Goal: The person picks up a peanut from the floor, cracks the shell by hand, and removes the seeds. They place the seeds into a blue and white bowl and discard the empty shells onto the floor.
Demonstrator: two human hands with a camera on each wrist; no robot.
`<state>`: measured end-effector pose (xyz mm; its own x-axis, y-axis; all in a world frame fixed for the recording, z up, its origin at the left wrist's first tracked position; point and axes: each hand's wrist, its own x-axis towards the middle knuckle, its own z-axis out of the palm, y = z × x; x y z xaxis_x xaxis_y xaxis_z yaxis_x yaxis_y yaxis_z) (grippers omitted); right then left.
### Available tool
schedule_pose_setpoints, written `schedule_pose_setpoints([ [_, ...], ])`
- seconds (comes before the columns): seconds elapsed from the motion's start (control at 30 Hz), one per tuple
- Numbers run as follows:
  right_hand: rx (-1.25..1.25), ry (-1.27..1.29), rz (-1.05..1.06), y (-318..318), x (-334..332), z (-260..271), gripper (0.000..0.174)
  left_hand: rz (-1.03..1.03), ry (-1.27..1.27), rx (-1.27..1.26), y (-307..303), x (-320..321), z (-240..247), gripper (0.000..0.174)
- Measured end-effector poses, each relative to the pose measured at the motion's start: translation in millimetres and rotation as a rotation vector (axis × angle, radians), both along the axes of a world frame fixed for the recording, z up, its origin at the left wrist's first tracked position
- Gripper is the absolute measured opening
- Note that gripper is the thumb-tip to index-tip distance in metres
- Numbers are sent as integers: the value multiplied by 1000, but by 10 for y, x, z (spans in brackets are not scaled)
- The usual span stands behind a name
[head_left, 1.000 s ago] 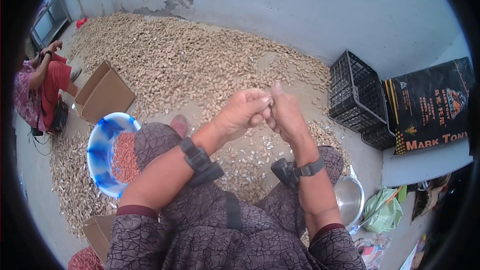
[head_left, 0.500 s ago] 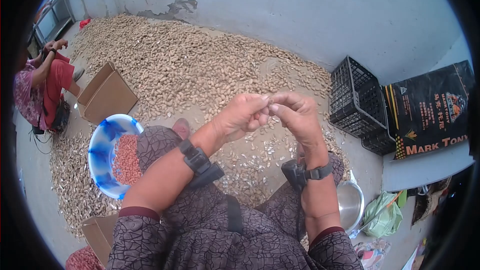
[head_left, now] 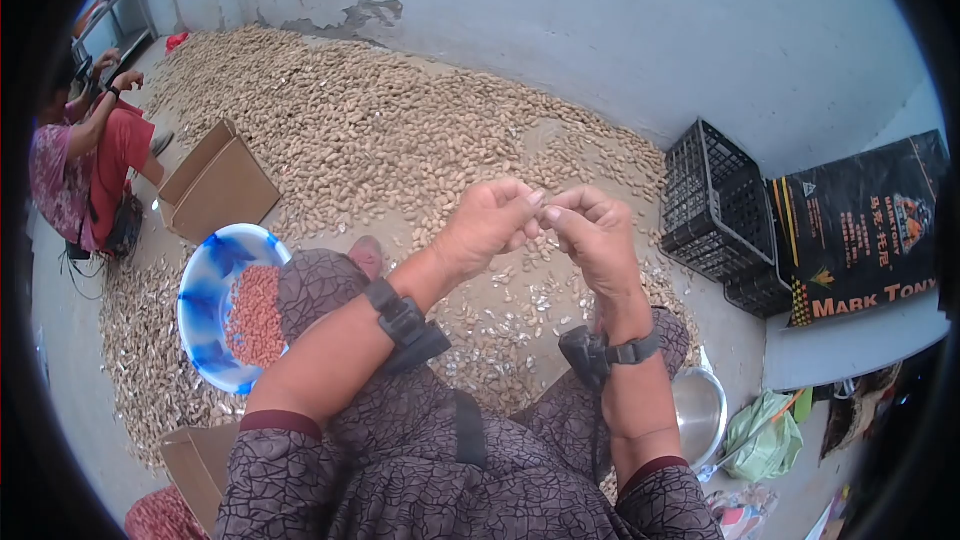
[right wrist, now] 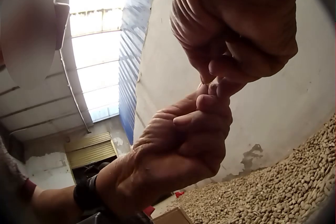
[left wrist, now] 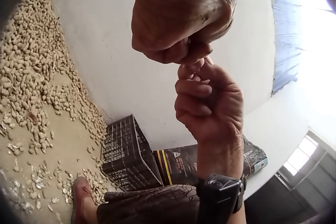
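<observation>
My left hand [head_left: 488, 228] and right hand [head_left: 605, 240] meet fingertip to fingertip above the floor, between my knees. Both pinch a small tan peanut [right wrist: 212, 88], mostly hidden by the fingers. In the left wrist view the right hand [left wrist: 210, 103] has its fingers curled in toward the left hand's tips. Ahead spreads a heap of unshelled peanuts [head_left: 370, 120]. Broken shells [head_left: 490, 335] litter the floor below my hands. To my left, a blue-and-white basin [head_left: 197, 290] holds pink shelled kernels [head_left: 257, 315].
An open cardboard box [head_left: 222, 185] stands beyond the basin, near a seated person [head_left: 95, 155]. Black plastic crates [head_left: 715, 205] and a black printed sack [head_left: 860, 230] are at the right wall. A metal bowl [head_left: 700, 405] and green bag [head_left: 765, 435] lie beside my right knee.
My right hand has turned, its upright thumb coming down to pinch with the fingers against the left hand's tips. The left hand stays nearly in place. The seated person's hands have moved.
</observation>
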<state>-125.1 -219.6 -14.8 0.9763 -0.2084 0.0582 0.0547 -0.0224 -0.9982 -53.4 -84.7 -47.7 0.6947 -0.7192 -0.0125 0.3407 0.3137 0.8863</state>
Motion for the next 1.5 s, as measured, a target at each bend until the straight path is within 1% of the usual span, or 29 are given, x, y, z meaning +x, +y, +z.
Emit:
schedule_pose_setpoints([
  [0.07,-26,-17,-28,8,0,3,10,24,-54,80,-10,-31,39,18],
  [0.2,-50,-13,-5,-36,18,-40,10,29,-74,106,3,-52,55,18],
  [0.27,-37,-22,-10,-65,24,-50,9,39,-193,130,7,-46,53,17],
  [0.3,-37,-19,-9,-70,24,-49,9,39,-190,130,11,-41,61,17],
  [0.37,-95,-9,-25,-74,19,-51,9,35,-287,239,22,-31,86,17],
  [0.47,-153,-13,-22,-60,19,-57,8,15,-346,302,45,-16,117,17],
  [0.57,-183,7,-5,-59,11,-25,8,-8,-358,343,59,-19,154,16],
  [0.7,-186,1,18,-55,4,-31,7,-54,-386,329,91,-15,141,16],
  [0.8,-220,4,20,-48,10,-41,6,-38,-391,373,98,-62,169,15],
  [0.87,-147,5,44,-61,13,-55,5,-20,-456,359,98,-78,135,14],
  [0.9,-145,11,46,-46,13,-53,5,-20,-450,360,91,-92,132,14],
  [0.97,-155,37,-21,14,12,-40,5,51,-467,417,72,-125,135,13],
  [1.0,-156,41,-19,31,24,-72,5,52,-462,417,51,-129,103,13],
  [1.07,-135,34,-120,55,67,-158,7,152,-517,421,-11,-114,23,13],
  [1.1,-135,33,-121,72,77,-176,7,152,-518,421,-37,-121,16,13],
  [1.17,19,-20,-177,103,93,-203,7,276,-473,413,-76,-150,5,14],
  [1.2,18,-23,-175,110,105,-217,7,279,-475,412,-87,-157,1,14],
  [1.27,65,-51,-228,117,116,-243,7,311,-393,352,-105,-176,-6,13],
  [1.3,64,-53,-227,123,122,-250,7,312,-395,350,-111,-179,-10,13],
  [1.37,73,-101,-260,137,136,-255,6,336,-291,290,-120,-178,-10,13],
  [1.4,72,-103,-260,145,138,-250,6,336,-293,290,-118,-179,-9,13],
  [1.47,53,-114,-256,161,133,-236,6,302,-175,210,-109,-182,-9,13],
  [1.5,53,-116,-257,171,129,-233,6,302,-177,209,-107,-184,-15,13],
])
